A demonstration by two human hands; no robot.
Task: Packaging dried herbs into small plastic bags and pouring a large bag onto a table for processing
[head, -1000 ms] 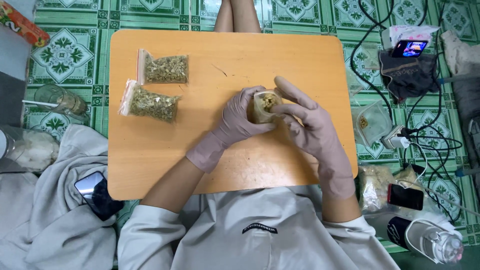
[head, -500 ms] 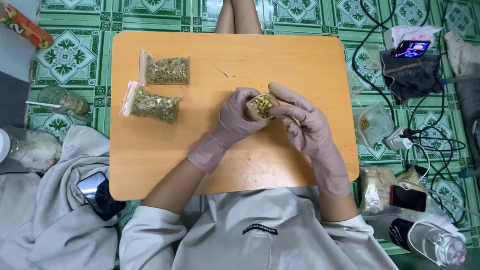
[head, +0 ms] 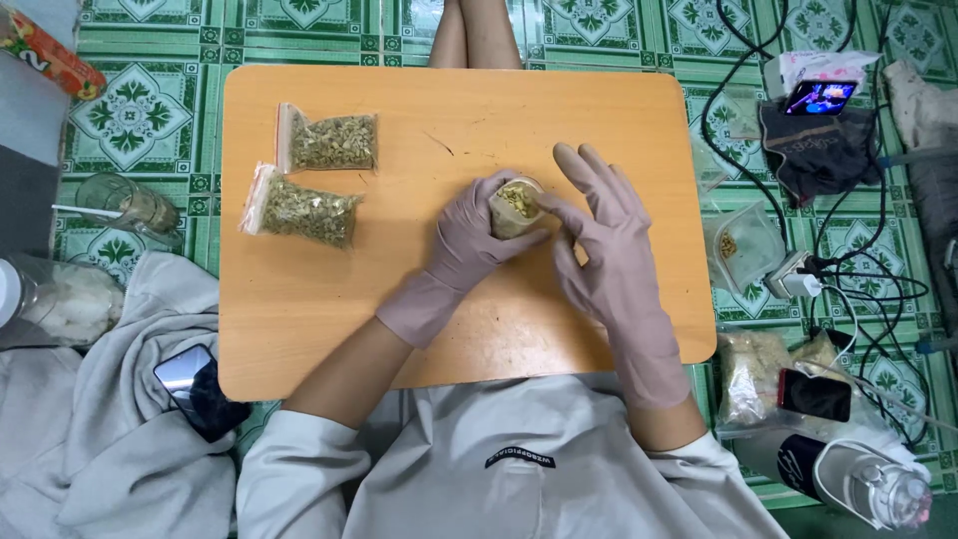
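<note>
— Starting at the left, what lay on the floor there?

— A glass jar [head: 130,205] on its side on the green tiles, a grey cloth [head: 110,439] nearer, and a dark phone [head: 195,389] resting on the cloth just off the desk's near left corner.

— And on the desk [head: 299,319] itself?

— Two sealed clear bags of dried yellow-green bits sat at the far left, one bag [head: 329,142] farther, the other bag [head: 304,212] just nearer, both flat and well apart from the hands. I judged they were parked there to leave the middle free.

— Where was the small pouch?

— Near the desk's middle, the small clear pouch [head: 516,207] stood mouth up, lifted just off the wood. The left hand [head: 469,240], in a mauve glove, had its fingers wrapped around the pouch body, probably so the filling would not spill.

— The right hand?

— The right hand [head: 599,250], gloved too, had most fingers spread and raised, while the thumb and a fingertip touched the pouch's right edge at the rim, seemingly steadying the opening.

— Further right?

— Off the desk, black cables [head: 848,250], a lit phone [head: 818,97] on a dark bundle, and a clear bag [head: 743,245] on the tiles.
</note>
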